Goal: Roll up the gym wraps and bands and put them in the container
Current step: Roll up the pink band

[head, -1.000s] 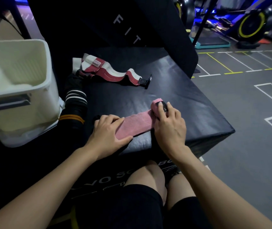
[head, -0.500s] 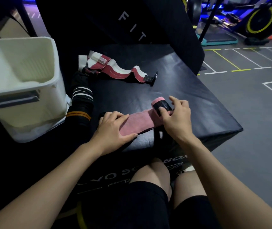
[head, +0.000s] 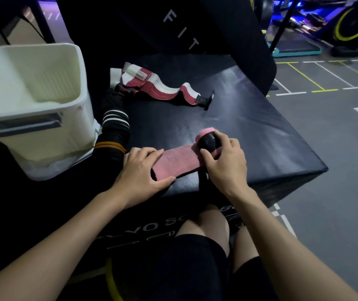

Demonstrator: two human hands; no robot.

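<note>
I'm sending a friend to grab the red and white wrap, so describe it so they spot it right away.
Start at the black padded box beside the white plastic bin. Toward its far left side lies the red and white wrap, unrolled and wavy, ending in a black tab. Unlike the pink wrap nearer the person, no hand touches it.

what you can't see from the head view
your left hand covers the pink wrap's near end; the white container is cut off at the left edge; the red-and-white wrap's label is too small to read.
</note>
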